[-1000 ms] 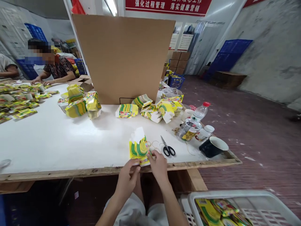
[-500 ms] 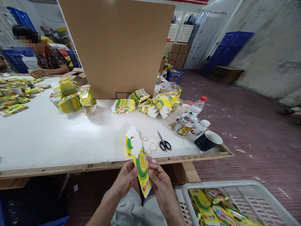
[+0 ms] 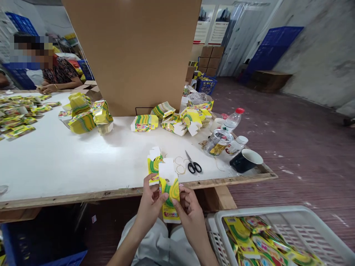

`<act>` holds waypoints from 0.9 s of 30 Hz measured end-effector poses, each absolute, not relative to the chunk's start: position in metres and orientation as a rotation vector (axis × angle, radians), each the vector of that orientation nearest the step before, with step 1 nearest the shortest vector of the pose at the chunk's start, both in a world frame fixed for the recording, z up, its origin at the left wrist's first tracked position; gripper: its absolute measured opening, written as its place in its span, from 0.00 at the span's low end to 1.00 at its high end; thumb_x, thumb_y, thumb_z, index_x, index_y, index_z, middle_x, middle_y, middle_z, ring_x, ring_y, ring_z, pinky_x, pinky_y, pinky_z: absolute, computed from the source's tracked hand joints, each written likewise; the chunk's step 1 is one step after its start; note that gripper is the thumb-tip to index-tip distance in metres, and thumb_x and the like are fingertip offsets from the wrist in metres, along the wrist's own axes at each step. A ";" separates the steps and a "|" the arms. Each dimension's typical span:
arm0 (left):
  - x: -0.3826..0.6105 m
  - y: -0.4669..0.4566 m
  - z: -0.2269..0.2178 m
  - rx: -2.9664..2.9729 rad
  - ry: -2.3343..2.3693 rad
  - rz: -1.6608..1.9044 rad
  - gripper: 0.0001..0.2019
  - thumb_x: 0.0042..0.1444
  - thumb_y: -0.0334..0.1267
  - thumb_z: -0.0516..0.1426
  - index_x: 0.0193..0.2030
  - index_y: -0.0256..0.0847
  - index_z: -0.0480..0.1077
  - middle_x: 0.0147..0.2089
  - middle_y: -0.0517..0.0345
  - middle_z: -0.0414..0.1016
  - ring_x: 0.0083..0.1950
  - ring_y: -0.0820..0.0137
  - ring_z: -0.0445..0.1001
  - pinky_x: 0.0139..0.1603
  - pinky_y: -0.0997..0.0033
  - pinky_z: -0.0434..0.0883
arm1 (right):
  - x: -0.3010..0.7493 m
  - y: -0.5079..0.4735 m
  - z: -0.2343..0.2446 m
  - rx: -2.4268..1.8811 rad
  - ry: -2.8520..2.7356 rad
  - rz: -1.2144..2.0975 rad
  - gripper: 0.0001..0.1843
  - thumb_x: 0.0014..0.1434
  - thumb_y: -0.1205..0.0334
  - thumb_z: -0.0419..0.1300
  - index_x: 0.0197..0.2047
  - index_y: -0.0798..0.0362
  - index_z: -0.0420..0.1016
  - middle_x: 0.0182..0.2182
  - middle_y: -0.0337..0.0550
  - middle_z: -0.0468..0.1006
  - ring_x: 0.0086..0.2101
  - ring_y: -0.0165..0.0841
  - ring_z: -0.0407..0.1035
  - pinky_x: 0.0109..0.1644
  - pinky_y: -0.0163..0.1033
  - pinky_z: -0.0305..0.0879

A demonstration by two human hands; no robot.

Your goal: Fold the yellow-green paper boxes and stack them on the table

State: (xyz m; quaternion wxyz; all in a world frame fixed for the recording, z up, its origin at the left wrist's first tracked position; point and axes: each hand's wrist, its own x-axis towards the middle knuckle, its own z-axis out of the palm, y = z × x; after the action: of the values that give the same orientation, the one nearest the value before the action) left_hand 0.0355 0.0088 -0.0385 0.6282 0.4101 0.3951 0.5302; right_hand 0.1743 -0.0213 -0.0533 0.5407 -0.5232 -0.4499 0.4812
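Note:
A yellow and green printed carton [image 3: 172, 193] with white flaps standing up at its top is held in front of the table's near edge. My left hand [image 3: 152, 201] grips its left side, thumb on the front face. On the right side my right hand [image 3: 189, 207] pinches it, thumb also on the front. Behind it on the table lies another carton [image 3: 153, 164] of the same print, partly covered by the held one. Several thin rubber bands [image 3: 181, 169] and black-handled scissors [image 3: 194, 167] rest just beyond, to the right.
A dark mug [image 3: 245, 161], a clear jar [image 3: 217, 142] and bottles [image 3: 233, 120] stand at the table's right end. Flat cartons [image 3: 145, 123] lie further back, before a big cardboard sheet [image 3: 133, 55]. A white basket [image 3: 302, 210] of filled packets sits lower right. A co-worker [image 3: 62, 72] sits far left.
The carton in my hands has turned from slanted and edge-on to upright with its broad face toward me. My hands have shifted slightly with it.

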 end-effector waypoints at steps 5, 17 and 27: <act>0.021 0.006 -0.030 1.097 0.742 0.982 0.25 0.57 0.40 0.62 0.59 0.44 0.62 0.48 0.49 0.78 0.46 0.64 0.77 0.45 0.69 0.71 | 0.192 -0.019 -0.042 -1.129 -1.201 1.233 0.26 0.62 0.52 0.62 0.61 0.47 0.65 0.46 0.46 0.78 0.42 0.37 0.74 0.46 0.39 0.71; 0.020 0.001 -0.033 1.053 0.630 0.793 0.29 0.55 0.38 0.64 0.62 0.45 0.62 0.48 0.48 0.79 0.47 0.61 0.77 0.46 0.67 0.71 | 0.207 -0.018 -0.023 -1.266 -1.226 0.953 0.13 0.60 0.48 0.61 0.37 0.50 0.77 0.32 0.44 0.79 0.33 0.38 0.73 0.37 0.38 0.67; 0.024 0.005 -0.031 1.256 0.674 0.873 0.19 0.60 0.39 0.59 0.58 0.45 0.68 0.56 0.47 0.75 0.55 0.59 0.74 0.56 0.64 0.68 | 0.203 -0.015 -0.019 -1.498 -1.433 1.092 0.19 0.57 0.54 0.63 0.51 0.51 0.76 0.24 0.38 0.76 0.28 0.36 0.71 0.34 0.37 0.65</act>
State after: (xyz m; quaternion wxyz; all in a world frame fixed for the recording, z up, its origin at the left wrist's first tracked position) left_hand 0.0238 0.0049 -0.0306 0.6705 0.5576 0.2991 0.3875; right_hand 0.2033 -0.0150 -0.0195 0.3888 -0.5891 -0.5635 0.4292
